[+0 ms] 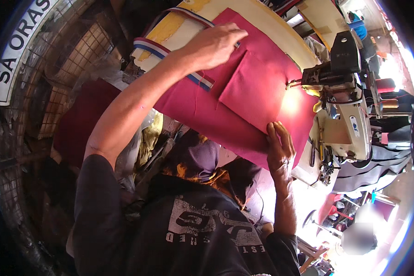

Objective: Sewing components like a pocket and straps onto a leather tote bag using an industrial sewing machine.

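Observation:
A large dark-red fabric panel (193,103) lies across the sewing table, with a square red fabric patch (257,87) on top of it. My left hand (214,46) is closed, its fingers bent together over the panel's far left part. What it holds, if anything, is hidden. A red, white and blue striped strap (154,48) loops beneath my left forearm; one cut end rests on the panel with loose red thread. My right hand (280,145) lies with fingers stretched out on the patch's near corner. Past the patch, the sewing machine's needle area (293,85) stands beside a bright lamp glow.
The cream sewing machine (347,124) fills the right side, with thread spools (385,85) behind it. Small tools (313,152) lie by its base. A wire mesh grille (78,60) stands at the left. Another person (359,237), blurred, is at the lower right.

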Tool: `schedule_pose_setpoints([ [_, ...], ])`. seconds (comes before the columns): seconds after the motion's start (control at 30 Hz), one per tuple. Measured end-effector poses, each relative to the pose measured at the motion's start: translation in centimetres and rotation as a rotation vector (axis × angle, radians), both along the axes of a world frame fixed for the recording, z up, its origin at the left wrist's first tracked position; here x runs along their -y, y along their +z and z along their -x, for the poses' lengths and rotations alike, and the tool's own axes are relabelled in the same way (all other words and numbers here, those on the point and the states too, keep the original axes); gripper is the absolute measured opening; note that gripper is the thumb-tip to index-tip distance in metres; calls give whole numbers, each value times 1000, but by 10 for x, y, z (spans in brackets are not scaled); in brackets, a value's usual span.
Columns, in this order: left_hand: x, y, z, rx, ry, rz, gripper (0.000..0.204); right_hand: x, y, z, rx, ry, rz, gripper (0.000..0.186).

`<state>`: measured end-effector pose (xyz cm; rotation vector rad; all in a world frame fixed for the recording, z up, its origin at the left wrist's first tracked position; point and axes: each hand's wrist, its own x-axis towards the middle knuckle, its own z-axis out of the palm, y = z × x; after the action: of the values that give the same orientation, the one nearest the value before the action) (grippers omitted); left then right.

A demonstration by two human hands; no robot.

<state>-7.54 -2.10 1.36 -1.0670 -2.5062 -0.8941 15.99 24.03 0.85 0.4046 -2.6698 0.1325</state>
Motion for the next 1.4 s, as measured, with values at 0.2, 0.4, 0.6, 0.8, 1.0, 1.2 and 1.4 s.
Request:
schedule_pose_setpoints([
  [0.2, -20, -13, -40, -146, -136, 476, 60, -3, 2, -2, 33, -60, 46, 39],
  [0.4, -39, 4, -41, -166, -165, 576, 52, -10, 2, -6, 74, 18, 82, 44],
  [0.6, -113, 3, -50, -159, -579, 148, 37, -14, 0, -10, 31, 14, 145, 43],
  [0.8, -123, -4, -45, -228, -654, 226, 41, -16, -2, -11, 87, 46, 241, 41],
  [1.0, -120, 4, -47, -183, -625, 375, 46, -17, 2, -12, 97, 39, 286, 52],
  [1.2, -120, 2, -56, -105, -566, 384, 59, -27, 9, -8, 194, 91, 269, 50],
  [1.4, -120, 5, -54, -71, -581, 381, 59, -32, 11, -6, 217, 114, 275, 46],
])
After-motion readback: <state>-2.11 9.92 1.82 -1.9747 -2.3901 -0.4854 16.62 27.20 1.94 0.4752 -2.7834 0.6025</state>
